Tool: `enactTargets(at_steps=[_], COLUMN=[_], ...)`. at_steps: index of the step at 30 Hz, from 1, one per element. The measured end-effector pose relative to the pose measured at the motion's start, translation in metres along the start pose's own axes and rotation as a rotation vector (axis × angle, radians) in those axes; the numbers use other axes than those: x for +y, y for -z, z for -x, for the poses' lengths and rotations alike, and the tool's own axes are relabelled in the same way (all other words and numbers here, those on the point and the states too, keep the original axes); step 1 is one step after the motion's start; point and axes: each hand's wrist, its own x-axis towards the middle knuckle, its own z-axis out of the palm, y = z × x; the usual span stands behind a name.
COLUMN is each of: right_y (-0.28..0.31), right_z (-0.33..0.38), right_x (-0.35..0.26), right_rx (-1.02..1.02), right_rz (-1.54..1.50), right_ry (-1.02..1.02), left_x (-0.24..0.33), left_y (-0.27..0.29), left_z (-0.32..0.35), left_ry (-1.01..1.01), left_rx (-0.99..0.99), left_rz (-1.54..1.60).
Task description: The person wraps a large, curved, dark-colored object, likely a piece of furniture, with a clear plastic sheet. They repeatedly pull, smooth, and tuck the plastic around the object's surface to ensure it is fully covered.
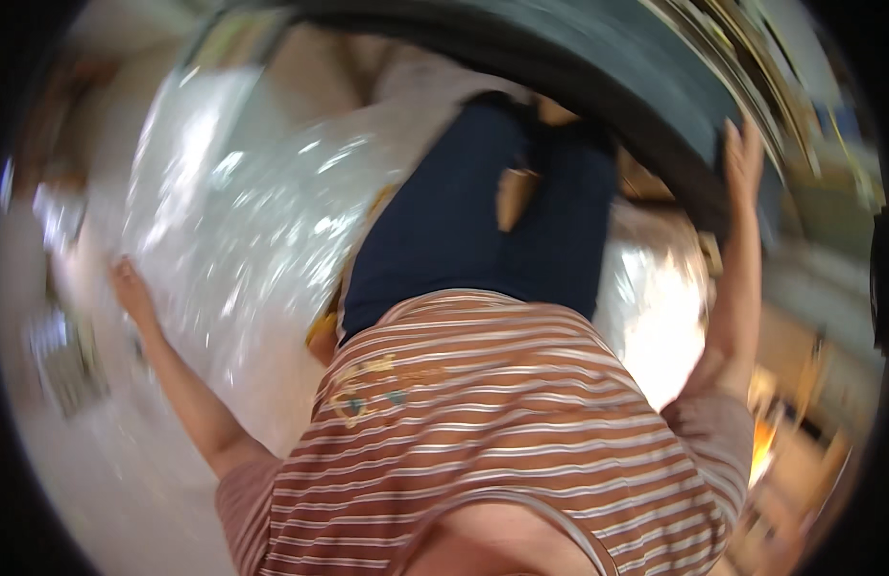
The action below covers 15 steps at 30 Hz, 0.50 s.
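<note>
My right hand (742, 171) is at the upper right with its fingers stretched out. It lies against or just over the edge of a large grey-blue surface (598, 58) with a thick black border; blur hides whether they touch. Out to the left, my left hand (132, 288) is small and smeared, and its fingers are hard to make out. Nothing shows in it. The nearest thing to it is a wide spread of shiny clear plastic film (272, 230), which lies between that hand and my legs.
More bright plastic film (656, 298) shows between my legs and right arm. Long thin strips or boards (752, 77) run along the far right. Brownish clutter with an orange glowing spot (763, 446) is at the lower right. A pale blurred grid-like object (68, 360) stands at the left.
</note>
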Motion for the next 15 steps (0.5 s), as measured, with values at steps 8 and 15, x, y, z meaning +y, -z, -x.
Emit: enactTargets(at_steps=[8, 15], right_y=[0.121, 0.122], right_z=[0.188, 0.448], right_x=[0.116, 0.146], right_rx=[0.263, 0.223], right_rz=[0.418, 0.042], right_ry=[-0.456, -1.479], left_x=[0.033, 0.042], left_y=[-0.306, -0.172], left_z=[0.192, 0.088], left_ry=[-0.762, 0.165], left_rx=[-0.922, -1.683], left_rz=[-0.65, -0.718])
